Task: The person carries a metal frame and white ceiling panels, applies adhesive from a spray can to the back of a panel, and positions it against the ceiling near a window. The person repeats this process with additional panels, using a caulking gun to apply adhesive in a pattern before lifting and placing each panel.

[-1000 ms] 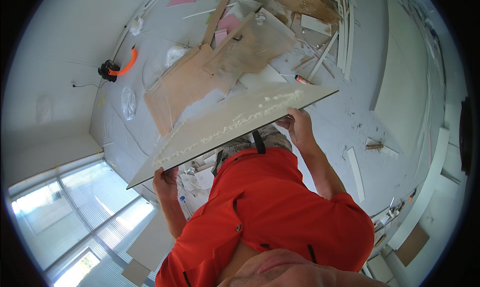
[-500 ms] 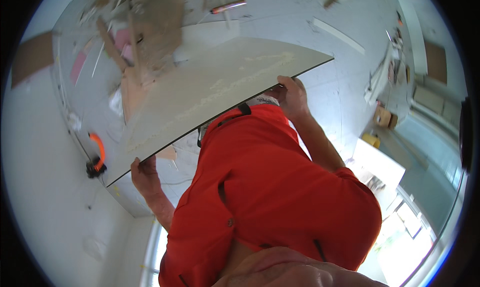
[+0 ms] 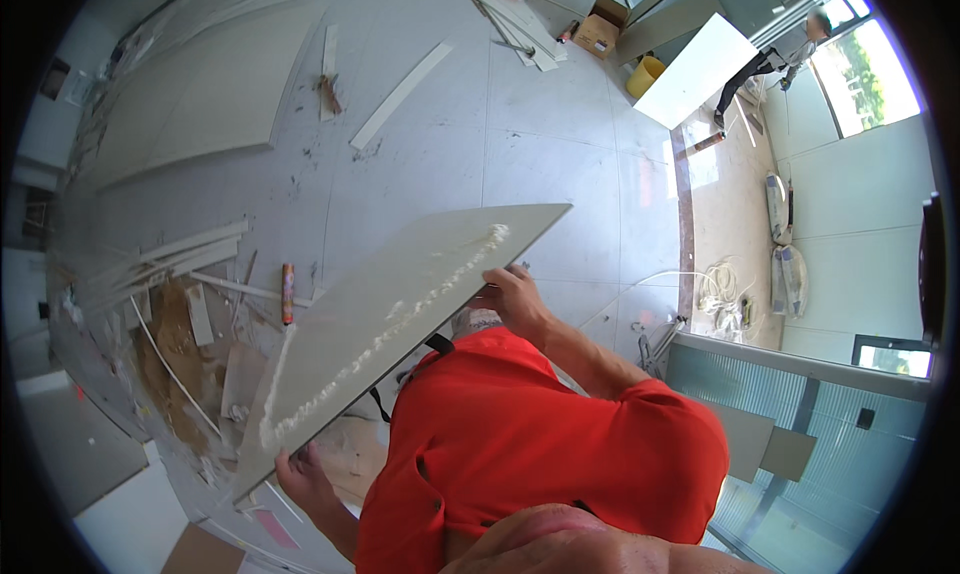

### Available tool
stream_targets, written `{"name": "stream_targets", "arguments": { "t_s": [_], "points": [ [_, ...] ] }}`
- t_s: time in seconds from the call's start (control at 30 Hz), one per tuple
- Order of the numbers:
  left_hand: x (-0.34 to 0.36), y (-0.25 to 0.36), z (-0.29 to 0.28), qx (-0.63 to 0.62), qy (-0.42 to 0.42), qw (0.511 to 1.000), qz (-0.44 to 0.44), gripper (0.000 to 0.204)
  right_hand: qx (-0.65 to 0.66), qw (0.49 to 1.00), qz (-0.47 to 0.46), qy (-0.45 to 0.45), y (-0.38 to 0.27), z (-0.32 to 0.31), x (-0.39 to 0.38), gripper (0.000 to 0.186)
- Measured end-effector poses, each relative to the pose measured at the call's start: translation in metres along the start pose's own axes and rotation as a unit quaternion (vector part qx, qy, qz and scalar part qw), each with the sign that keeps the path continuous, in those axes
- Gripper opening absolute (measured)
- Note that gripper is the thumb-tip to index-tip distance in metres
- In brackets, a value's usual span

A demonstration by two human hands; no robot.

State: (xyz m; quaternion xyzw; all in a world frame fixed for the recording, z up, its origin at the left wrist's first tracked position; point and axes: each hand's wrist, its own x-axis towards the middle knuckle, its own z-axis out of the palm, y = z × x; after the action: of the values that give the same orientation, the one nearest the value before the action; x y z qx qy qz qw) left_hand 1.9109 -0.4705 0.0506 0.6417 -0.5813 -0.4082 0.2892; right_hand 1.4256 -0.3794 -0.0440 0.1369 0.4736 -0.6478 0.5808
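Observation:
Between both my hands is a large, thin grey-white board (image 3: 400, 259), tilted in front of my waist. A lumpy, cream-coloured bead of what looks like foam (image 3: 372, 352) runs along its upper face near my side, with another line by the left end. My left hand (image 3: 308, 482) grips the near edge at the lower left, thumb on top. Farther right, my right hand (image 3: 513, 298) is closed on the same edge. The fingers under the board are partly hidden.
An orange cylindrical can (image 3: 288, 292) stands left of the board, by scattered strips and debris. A large panel (image 3: 205, 94) lies far left. Toward the far right are a cardboard box (image 3: 601, 28), a yellow bucket (image 3: 644, 77), a white panel (image 3: 700, 71) and another person (image 3: 775, 62). Coiled cable (image 3: 722, 292) lies right.
My view has swung round to the right, bringing the other person and the bright opening into sight. The board has turned with me and slants more steeply; both hands keep their hold.

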Motion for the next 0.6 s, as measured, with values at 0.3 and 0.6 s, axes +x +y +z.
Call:
{"name": "stream_targets", "arguments": {
  "t_s": [0.3, 0.6],
  "points": [
    [0.138, 0.122, 0.234, -0.304, -0.095, 0.924, -0.214, 0.032, 0.121, 0.974, -0.157, 0.11, -0.114, -0.143, 0.046, 0.03],
    [0.193, 0.093, 0.223, -0.297, -0.204, 0.904, -0.23, 0.029, 0.135, 0.931, -0.244, 0.235, -0.039, -0.098, -0.011, 0.032]
  ]
}}
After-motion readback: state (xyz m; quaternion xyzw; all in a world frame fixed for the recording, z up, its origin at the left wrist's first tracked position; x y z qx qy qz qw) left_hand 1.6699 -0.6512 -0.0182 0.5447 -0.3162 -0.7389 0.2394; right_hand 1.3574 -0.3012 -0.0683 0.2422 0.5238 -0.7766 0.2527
